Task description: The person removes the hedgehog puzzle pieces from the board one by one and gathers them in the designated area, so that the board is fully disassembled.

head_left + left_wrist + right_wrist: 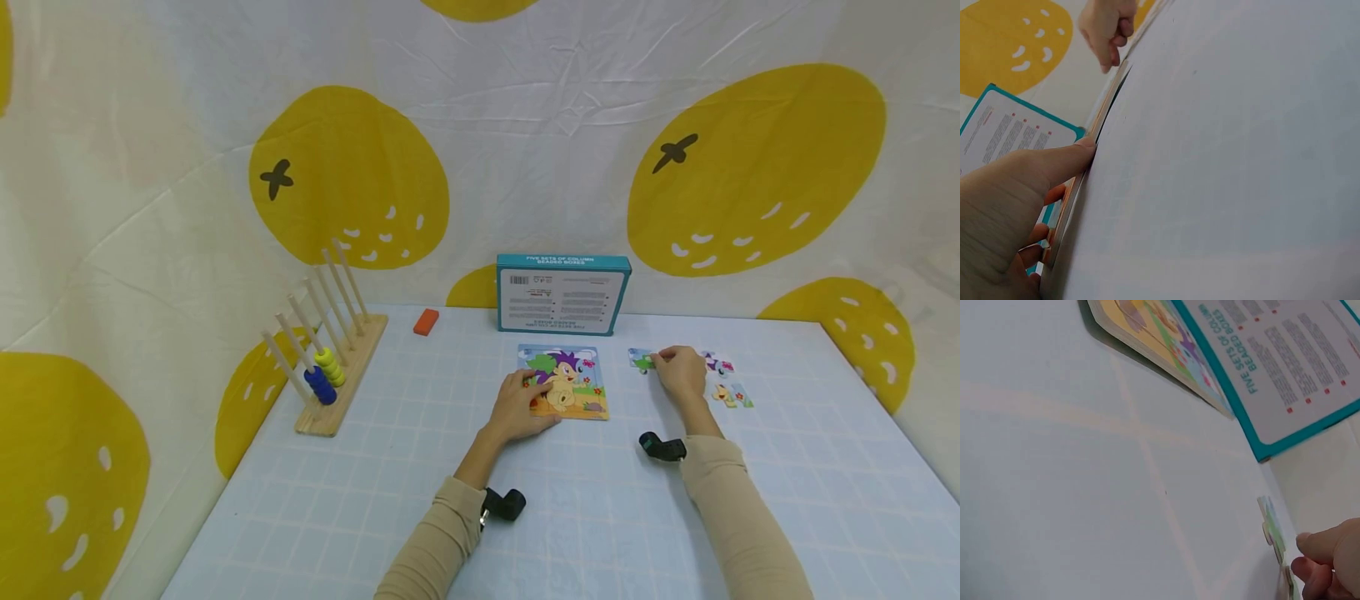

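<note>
A square picture puzzle board point(592, 405), showing a purple-haired cartoon animal, lies flat on the table. My left hand point(516, 407) holds its near left corner, thumb along the near edge and fingertips over the picture. In the left wrist view, that thumb point(1066, 159) presses the board's edge. My right hand point(681, 373) reaches down among loose puzzle pieces, its fingertips by a green piece point(641, 360). Beside it lie a purple-and-pink piece point(720, 364) and a yellow-and-green piece point(732, 396). The right wrist view shows nothing between the visible fingertips point(1311, 540).
Behind the board stands a teal-and-white box point(562, 296). To the left is a wooden peg stand point(367, 337) with blue beads point(320, 386) and yellow beads point(329, 367). An orange block point(426, 322) lies near the table's back edge, before a fruit-patterned cloth point(480, 167).
</note>
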A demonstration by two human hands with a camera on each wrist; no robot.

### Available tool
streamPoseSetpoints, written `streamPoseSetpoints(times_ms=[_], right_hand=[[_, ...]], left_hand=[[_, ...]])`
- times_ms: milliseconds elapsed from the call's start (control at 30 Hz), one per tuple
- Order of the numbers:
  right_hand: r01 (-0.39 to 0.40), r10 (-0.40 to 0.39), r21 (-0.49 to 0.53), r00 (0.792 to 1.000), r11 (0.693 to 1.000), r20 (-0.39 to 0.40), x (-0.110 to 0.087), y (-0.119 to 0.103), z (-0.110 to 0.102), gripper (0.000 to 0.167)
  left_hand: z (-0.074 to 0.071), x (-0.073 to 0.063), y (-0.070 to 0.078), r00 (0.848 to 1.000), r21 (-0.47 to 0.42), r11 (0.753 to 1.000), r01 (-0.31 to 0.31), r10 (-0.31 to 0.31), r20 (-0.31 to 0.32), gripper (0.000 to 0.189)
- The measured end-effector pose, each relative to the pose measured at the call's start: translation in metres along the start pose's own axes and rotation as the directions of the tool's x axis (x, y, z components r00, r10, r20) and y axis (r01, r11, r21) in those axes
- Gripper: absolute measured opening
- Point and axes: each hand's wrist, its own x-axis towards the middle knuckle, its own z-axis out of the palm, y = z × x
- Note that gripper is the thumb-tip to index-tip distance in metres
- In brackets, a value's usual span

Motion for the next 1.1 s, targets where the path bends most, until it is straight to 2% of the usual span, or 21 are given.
streamPoseSetpoints(times_ms=[133,233,367,567,667,733,933,967,1100], right_hand=[[0.056,-0.055,0.013,0.998,0.998,-0.014,-0.004,-0.002,0.003,0.031],[0.137,-0.138,0.04,0.99,0.99,0.033,-0.01,-0.006,0.008,0.031],[0.242,-0.252,0.08,0.957,0.967,0.146,-0.021,-0.019,0.016,0.032],[0.317,-0.342,0.132,0.895,0.939,0.285,-0.038,-0.041,0.029,0.031],[0.362,-0.382,0.123,0.872,0.924,0.306,-0.043,-0.046,0.036,0.032],[0.396,-0.408,0.101,0.863,0.913,0.297,-0.045,-0.048,0.041,0.03],[0.494,-0.492,0.074,0.818,0.866,0.297,-0.051,-0.049,0.046,0.028],[0.498,-0.495,0.076,0.812,0.864,0.309,-0.052,-0.049,0.046,0.029],[0.474,-0.467,0.075,0.808,0.877,0.36,-0.055,-0.048,0.043,0.034]], left_hand=[[-0.001,-0.001,0.001,1.0,0.002,1.0,0.001,-0.001,-0.001,0.058],[-0.001,-0.001,0.001,1.0,0.001,1.0,0.004,-0.004,-0.004,0.058],[0.0,-0.001,0.001,1.0,0.01,1.0,0.007,-0.007,-0.004,0.058],[-0.001,-0.001,0.004,1.0,0.033,0.999,0.013,-0.013,-0.005,0.057],[-0.001,0.0,0.005,1.0,0.048,0.999,0.017,-0.017,0.003,0.057],[-0.001,0.0,0.005,1.0,0.054,0.998,0.019,-0.02,0.011,0.056],[-0.001,0.0,0.006,1.0,0.055,0.998,0.022,-0.023,0.015,0.056],[-0.001,0.0,0.007,1.0,0.061,0.998,0.025,-0.026,0.014,0.056],[0.0,0.002,0.012,0.998,0.107,0.993,0.057,-0.059,0.014,0.058]])
